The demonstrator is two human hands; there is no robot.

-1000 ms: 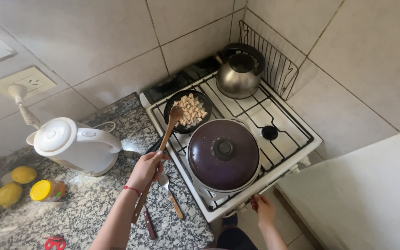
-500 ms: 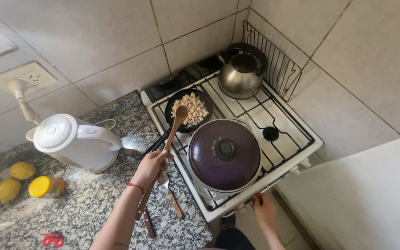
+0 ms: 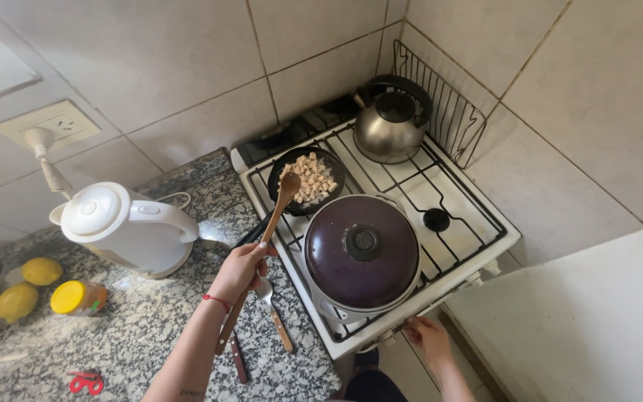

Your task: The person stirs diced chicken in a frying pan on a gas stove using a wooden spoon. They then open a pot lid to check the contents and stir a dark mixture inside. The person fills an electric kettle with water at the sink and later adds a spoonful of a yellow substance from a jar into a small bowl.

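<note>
Wooden spoon (image 3: 273, 216): gripped around the middle of its handle, slanting up to the right, its bowl tipped over the near edge of the small pan, at or just above the food; the lower end of the handle runs down past the wrist over the counter.
Left hand (image 3: 241, 269): fingers clenched round the spoon handle, held above the seam between counter and stove; a red thread circles the wrist.
Small black pan (image 3: 305, 179): sits on the back left burner, filled with pale diced pieces; its dark handle points down-left towards the spoon hand.
Right hand (image 3: 427, 339): low at the front edge of the stove, by the knobs; fingers bent against the front panel, but I cannot tell whether they grasp a knob.
Big pot (image 3: 362, 251): on the front left burner, just beside the small pan, covered by a dark purple lid with a round knob in the middle.
Kettle (image 3: 390, 123): shiny metal, on the back right burner, near a wire rack leaning on the tiled wall.
Stove (image 3: 455, 246): white, four burners, the front right one bare.
Counter (image 3: 150, 327): speckled granite; a fork and a dark-handled knife lie just under the spoon hand.
Electric kettle (image 3: 124, 227): white, well left of the stove, cord running to a wall socket.
Far left: two lemons (image 3: 27, 286) and a yellow-lidded jar (image 3: 76, 296).
</note>
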